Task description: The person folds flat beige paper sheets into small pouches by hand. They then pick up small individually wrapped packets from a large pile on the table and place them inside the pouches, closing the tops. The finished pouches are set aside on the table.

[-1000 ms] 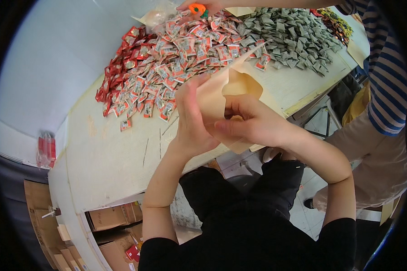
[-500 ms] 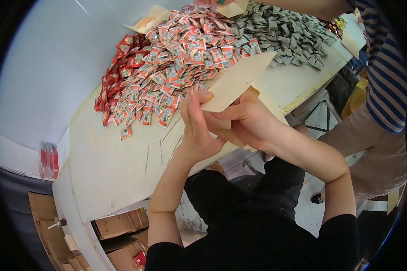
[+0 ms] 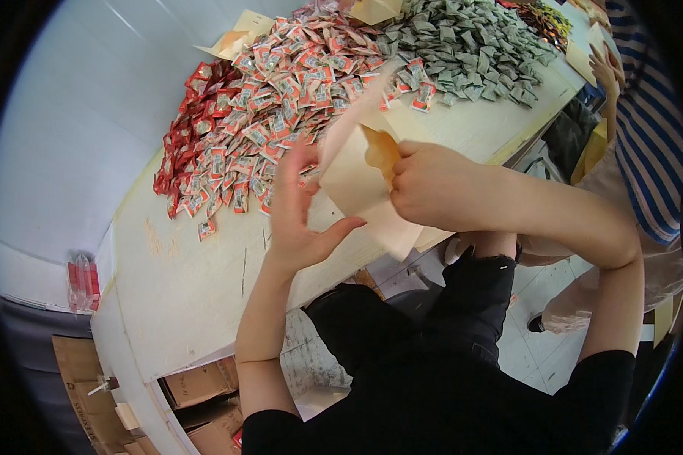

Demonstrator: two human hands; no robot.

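- A pale worktop (image 3: 182, 303) runs across the view, its far part loaded with small sealed sachets.
- The biggest heap is of red-and-white sachets (image 3: 281, 98); plain red sachets (image 3: 182, 144) border it on the left, grey-green sachets (image 3: 470, 53) on the right, and a dark-and-gold pile (image 3: 546, 21) lies farther off.
- One loose sachet (image 3: 207, 229) lies at the heap's near edge.
- Cream paper sheets (image 3: 239, 36) lean at the heap's back, against the wall.
- At the right, a co-worker in a striped shirt (image 3: 653, 136) stands close by, one hand (image 3: 607, 70) raised beside pale paper; the right forearm crosses in front of the co-worker's trousers.
- Cardboard boxes (image 3: 201, 384) sit below the worktop at the lower left.
- The cream paper envelope (image 3: 349, 182) is in the air between the two hands, over the worktop's near edge, tilted, its curved opening turned to the right; it hides part of the worktop.
- The left forearm rises steeply from below; the left hand (image 3: 300, 208) is upright, fingers spread and thumb well apart, slightly blurred. Whether its fingertips touch the envelope cannot be told.
- The right elbow is bent, the forearm nearly level; the right hand (image 3: 436, 186) is curled into a fist, gripping the envelope at its opening.
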